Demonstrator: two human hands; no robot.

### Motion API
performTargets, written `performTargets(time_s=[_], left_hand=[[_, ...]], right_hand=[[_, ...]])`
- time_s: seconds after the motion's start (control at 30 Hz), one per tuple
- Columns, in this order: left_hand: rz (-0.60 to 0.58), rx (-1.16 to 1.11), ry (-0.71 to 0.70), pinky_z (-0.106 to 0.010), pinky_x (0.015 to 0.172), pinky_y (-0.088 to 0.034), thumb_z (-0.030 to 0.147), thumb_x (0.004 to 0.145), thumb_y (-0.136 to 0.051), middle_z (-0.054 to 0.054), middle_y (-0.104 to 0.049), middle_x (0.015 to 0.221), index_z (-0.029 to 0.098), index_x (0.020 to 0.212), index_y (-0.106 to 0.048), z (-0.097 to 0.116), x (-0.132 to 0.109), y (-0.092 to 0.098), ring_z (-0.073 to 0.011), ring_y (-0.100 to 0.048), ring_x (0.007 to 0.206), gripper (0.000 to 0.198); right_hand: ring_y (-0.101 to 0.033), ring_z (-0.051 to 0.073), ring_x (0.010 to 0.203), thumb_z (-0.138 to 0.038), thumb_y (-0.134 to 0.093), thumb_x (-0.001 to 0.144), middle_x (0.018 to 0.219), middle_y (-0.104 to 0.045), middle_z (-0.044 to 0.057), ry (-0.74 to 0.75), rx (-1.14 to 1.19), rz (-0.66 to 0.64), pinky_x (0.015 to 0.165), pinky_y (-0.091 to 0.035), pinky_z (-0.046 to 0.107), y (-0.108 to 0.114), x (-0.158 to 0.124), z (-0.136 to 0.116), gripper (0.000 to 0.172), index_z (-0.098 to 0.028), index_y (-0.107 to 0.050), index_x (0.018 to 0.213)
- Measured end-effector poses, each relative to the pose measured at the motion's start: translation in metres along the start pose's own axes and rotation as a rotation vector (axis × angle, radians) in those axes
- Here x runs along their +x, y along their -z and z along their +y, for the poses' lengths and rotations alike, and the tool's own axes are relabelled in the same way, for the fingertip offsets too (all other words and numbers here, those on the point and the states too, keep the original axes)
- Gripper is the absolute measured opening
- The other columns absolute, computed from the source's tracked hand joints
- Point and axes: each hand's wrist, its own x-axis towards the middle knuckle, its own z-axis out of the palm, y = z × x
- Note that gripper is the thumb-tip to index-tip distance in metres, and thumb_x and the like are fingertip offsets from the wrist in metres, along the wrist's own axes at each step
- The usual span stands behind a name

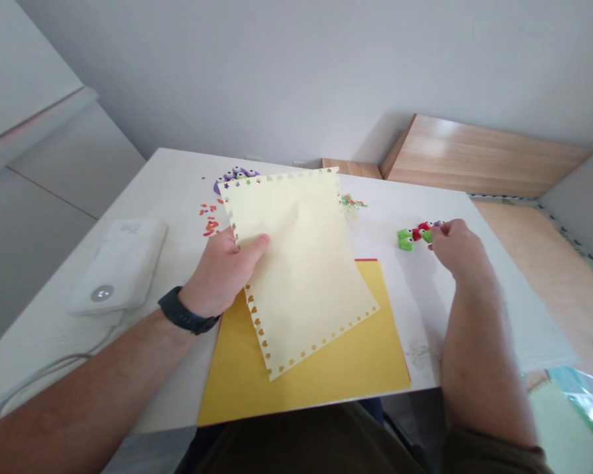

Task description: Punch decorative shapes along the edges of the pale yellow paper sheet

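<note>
My left hand (230,270) grips a pale yellow sheet of paper (301,257) by its left edge, thumb on top. Small shapes such as stars and hearts are punched along the sheet's edges. The sheet is held tilted above a darker yellow sheet (306,382), which has thin red edges. At the right of the table, my right hand (457,247) has its fingers pinched on a small green paper punch (426,236) with round eyes, partly hidden by the fingertips. Beside it stand a red punch (418,233) and another green punch (406,240); a purple one is partly covered.
A purple piece with several round eyes (234,174) lies behind the sheet. Orange paper bits (210,226) and green and orange bits (353,201) are scattered on the white table (178,178). At left rests a white power bank (123,263) with a cable (59,362).
</note>
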Motion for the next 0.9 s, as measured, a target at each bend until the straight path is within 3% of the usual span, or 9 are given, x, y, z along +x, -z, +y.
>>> performTargets(time_s=[0.23, 0.43, 0.53, 0.67, 0.77, 0.9], left_hand=[[-0.019, -0.007, -0.007, -0.039, 0.078, -0.064, 0.025, 0.080, -0.077, -0.007, -0.082, 0.114, 0.021, 0.119, -0.075, -0.001, 0.001, -0.001, -0.0303, -0.078, 0.093, 0.039], [-0.003, -0.003, -0.008, -0.038, 0.076, -0.063, 0.028, 0.081, -0.078, -0.010, -0.081, 0.114, 0.018, 0.121, -0.075, -0.005, 0.002, -0.001, -0.0305, -0.077, 0.091, 0.041], [-0.022, -0.028, -0.019, -0.039, 0.078, -0.063, 0.028, 0.082, -0.078, -0.010, -0.081, 0.117, 0.018, 0.124, -0.075, -0.007, 0.003, 0.000, -0.0308, -0.077, 0.094, 0.043], [-0.046, -0.008, -0.072, -0.038, 0.086, -0.063, 0.028, 0.086, -0.075, -0.009, -0.079, 0.122, 0.018, 0.128, -0.073, -0.009, 0.002, -0.001, -0.0289, -0.076, 0.101, 0.043], [-0.050, 0.000, -0.070, -0.036, 0.086, -0.063, 0.029, 0.087, -0.075, -0.008, -0.080, 0.120, 0.018, 0.128, -0.073, -0.009, 0.002, -0.001, -0.0269, -0.076, 0.100, 0.043], [-0.042, -0.013, -0.003, -0.037, 0.082, -0.063, 0.030, 0.083, -0.079, -0.008, -0.081, 0.115, 0.020, 0.127, -0.073, -0.007, 0.001, 0.000, -0.0279, -0.077, 0.095, 0.045]], right_hand=[[-0.072, 0.041, 0.106, -0.040, -0.055, 0.094, 0.110, -0.077, 0.021, 0.070, -0.180, -0.106, 0.089, -0.053, 0.052, -0.005, -0.003, -0.004, 0.030, -0.021, -0.068, 0.115], [-0.068, 0.041, 0.117, -0.052, -0.050, 0.098, 0.120, -0.075, 0.022, 0.144, -0.046, 0.063, 0.102, -0.050, 0.056, -0.008, -0.004, -0.010, 0.045, -0.018, -0.068, 0.122], [-0.056, 0.044, 0.135, -0.062, -0.058, 0.093, 0.141, -0.067, 0.022, 0.247, -0.022, 0.109, 0.109, -0.045, 0.063, -0.019, -0.009, -0.017, 0.061, -0.021, -0.062, 0.138], [-0.033, 0.047, 0.155, -0.067, -0.059, 0.091, 0.171, -0.039, 0.018, 0.295, -0.094, 0.055, 0.116, -0.034, 0.072, -0.040, -0.010, -0.018, 0.077, -0.025, -0.050, 0.155], [-0.030, 0.046, 0.156, -0.066, -0.055, 0.094, 0.173, -0.034, 0.019, 0.251, -0.104, 0.039, 0.119, -0.032, 0.069, -0.051, 0.001, -0.010, 0.076, -0.023, -0.049, 0.157], [-0.035, 0.042, 0.152, -0.062, -0.051, 0.096, 0.164, -0.045, 0.020, 0.215, -0.091, 0.094, 0.118, -0.036, 0.064, -0.058, 0.018, 0.000, 0.068, -0.022, -0.055, 0.151]])
